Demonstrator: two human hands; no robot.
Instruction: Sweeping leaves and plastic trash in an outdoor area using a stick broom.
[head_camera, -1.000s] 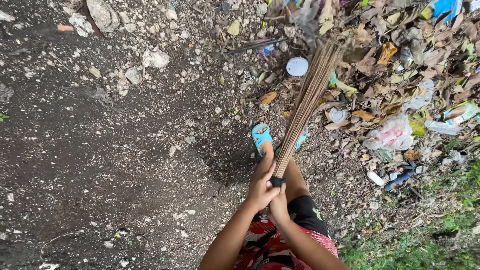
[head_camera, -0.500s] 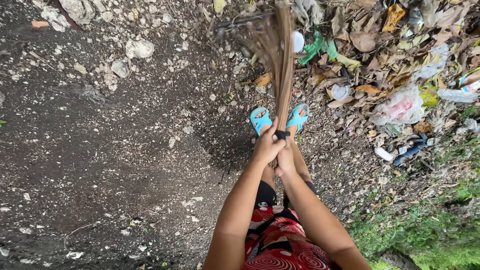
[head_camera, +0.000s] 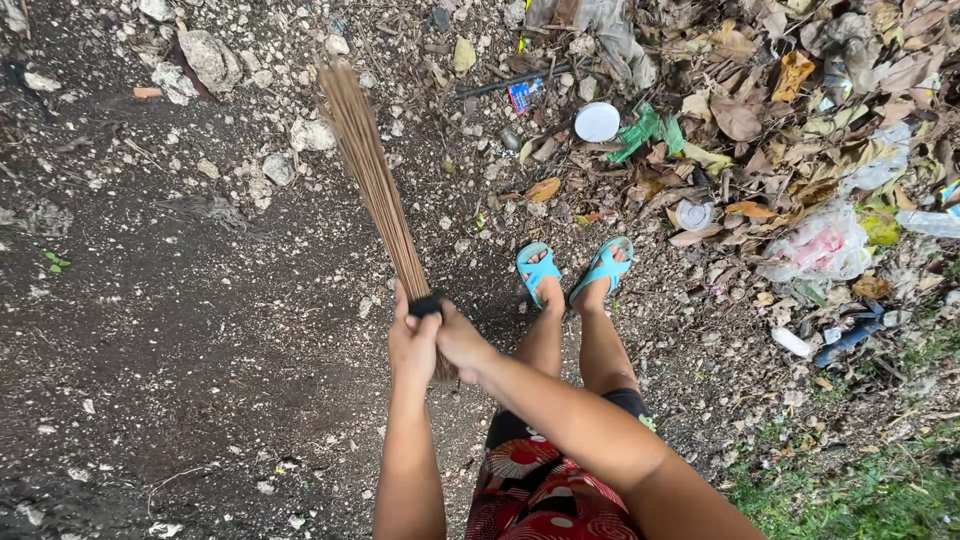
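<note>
Both hands, left hand (head_camera: 412, 350) and right hand (head_camera: 462, 343), grip the broom (head_camera: 375, 190) base; bristles angle up-left over dirt (head_camera: 150, 330). Recommended: keep tips low, strokes short toward the litter (head_camera: 760, 130).

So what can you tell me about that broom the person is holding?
The broom is a bundle of thin, stiff tan sticks with no separate handle, bound by a dark band at the gripped end. The left hand and right hand clasp it together at that end. It slants up and to the left, its sticks fanning slightly toward the far tips, which reach the stony dirt ground near some pale rocks.
</note>
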